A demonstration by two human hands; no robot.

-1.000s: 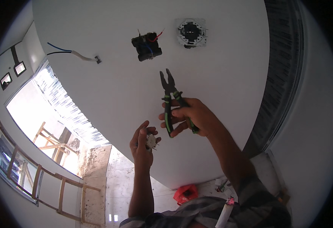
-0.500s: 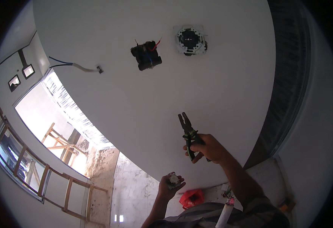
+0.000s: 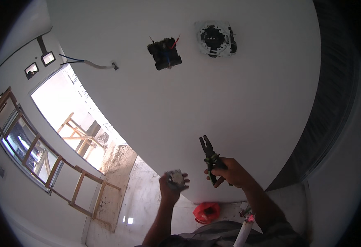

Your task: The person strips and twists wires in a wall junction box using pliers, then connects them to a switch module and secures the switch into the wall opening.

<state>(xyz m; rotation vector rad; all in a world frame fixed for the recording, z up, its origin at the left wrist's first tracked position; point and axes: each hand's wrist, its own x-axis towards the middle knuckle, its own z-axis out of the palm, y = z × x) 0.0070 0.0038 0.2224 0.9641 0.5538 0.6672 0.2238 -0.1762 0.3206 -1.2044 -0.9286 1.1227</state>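
My right hand [image 3: 234, 173] is wrapped round the handles of combination pliers [image 3: 209, 154], which have dark and green grips. Their jaws point up toward the white wall, slightly parted, with nothing between them. Lower and to the left, my left hand [image 3: 170, 190] holds a small socket or switch insert [image 3: 176, 180] with a pale middle and grey frame; motion blurs it. High on the wall, a black wall box [image 3: 164, 54] has red and blue wire ends sticking out. To its right, a round dark insert in a metal mounting frame [image 3: 214, 39] is fitted to the wall.
A grey cable [image 3: 98, 65] with bare-ended strands juts from the wall at left. Beyond it are a bright doorway [image 3: 57, 103] and a wooden ladder-like frame [image 3: 78, 187]. A red plastic bag [image 3: 206, 213] lies below, near a lit cigarette [image 3: 243, 233] at the lower edge.
My left hand has risen and moved left with the insert. The pliers and right hand sit slightly lower in the picture. The whole view has shifted, moving the wall fittings up and right.
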